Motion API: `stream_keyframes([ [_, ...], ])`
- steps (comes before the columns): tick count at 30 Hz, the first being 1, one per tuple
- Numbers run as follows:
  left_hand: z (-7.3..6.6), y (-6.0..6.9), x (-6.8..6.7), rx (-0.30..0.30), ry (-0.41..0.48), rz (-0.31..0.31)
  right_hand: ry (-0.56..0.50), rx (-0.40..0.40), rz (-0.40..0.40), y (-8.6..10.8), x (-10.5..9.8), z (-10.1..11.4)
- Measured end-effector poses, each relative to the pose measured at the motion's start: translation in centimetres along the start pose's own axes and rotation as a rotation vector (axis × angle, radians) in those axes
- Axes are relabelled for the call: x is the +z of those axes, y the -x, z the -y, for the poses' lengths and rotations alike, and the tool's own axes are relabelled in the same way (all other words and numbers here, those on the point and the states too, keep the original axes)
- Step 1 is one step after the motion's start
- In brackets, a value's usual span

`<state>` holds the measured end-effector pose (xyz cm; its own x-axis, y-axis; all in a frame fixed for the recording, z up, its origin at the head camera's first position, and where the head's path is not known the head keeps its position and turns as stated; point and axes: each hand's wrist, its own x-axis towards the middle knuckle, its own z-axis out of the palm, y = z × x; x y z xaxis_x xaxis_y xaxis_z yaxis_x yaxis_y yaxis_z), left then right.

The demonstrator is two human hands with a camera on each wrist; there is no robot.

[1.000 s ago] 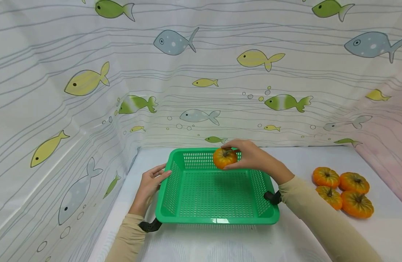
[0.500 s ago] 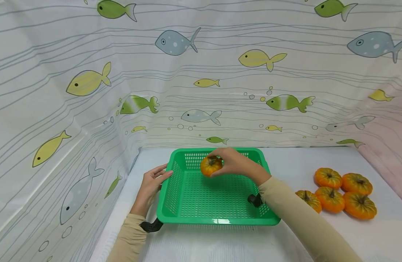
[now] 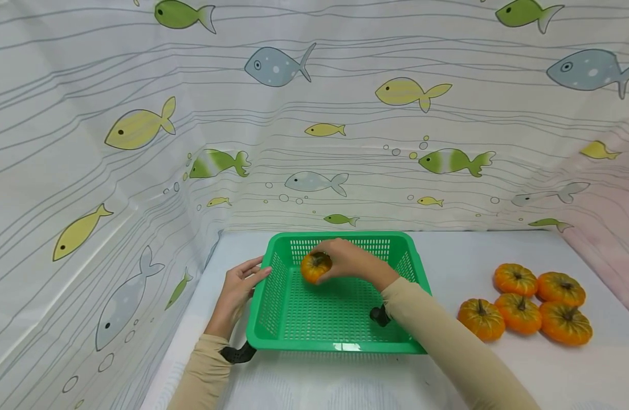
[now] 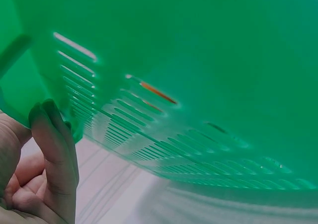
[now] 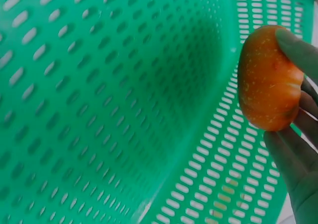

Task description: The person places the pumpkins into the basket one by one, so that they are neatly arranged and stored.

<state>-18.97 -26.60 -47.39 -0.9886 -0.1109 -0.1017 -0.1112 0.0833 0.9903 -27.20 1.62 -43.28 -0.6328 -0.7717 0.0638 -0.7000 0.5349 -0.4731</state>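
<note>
Inside the green plastic basket (image 3: 345,345), near its back left corner, my right hand (image 3: 345,262) holds a small orange pumpkin (image 3: 312,270) between thumb and fingers. From the right wrist view, the pumpkin (image 5: 268,80) appears above the slotted basket floor, apart from it. My left hand (image 3: 239,289) grips the basket's left rim, thumb over the top and fingers outside. Close up in the left wrist view, the fingers (image 4: 54,154) curl at the basket's edge, and a bit of orange shows through a slot.
Several more orange pumpkins (image 3: 519,313) sit grouped on the white table (image 3: 463,256) to the right of the basket. A fish-print curtain (image 3: 366,188) hangs behind and along both sides.
My right hand has carried the pumpkin left and lower, from above the basket's back middle into its back left part. My left hand has stayed at the rim.
</note>
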Motion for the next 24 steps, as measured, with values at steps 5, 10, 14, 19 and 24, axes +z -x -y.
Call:
stream_keyframes([
  [5,0.0,0.0,0.0,-0.002,0.001,0.001,0.021,-0.02,0.009,-1.0,0.9,0.4],
  [10,0.0,-0.1,-0.1,0.002,0.004,0.012,0.037,-0.038,0.004,-1.8,1.7,0.5],
  [14,0.0,-0.1,-0.1,0.001,0.007,0.013,0.037,-0.037,-0.002,-2.2,2.3,0.3],
  [19,0.2,-0.3,-0.1,0.001,0.015,0.014,0.029,-0.033,0.01,-2.4,3.1,-0.1],
  [24,0.2,-0.2,-0.2,0.002,0.013,0.02,0.013,-0.036,0.009,-2.5,3.6,-0.3],
])
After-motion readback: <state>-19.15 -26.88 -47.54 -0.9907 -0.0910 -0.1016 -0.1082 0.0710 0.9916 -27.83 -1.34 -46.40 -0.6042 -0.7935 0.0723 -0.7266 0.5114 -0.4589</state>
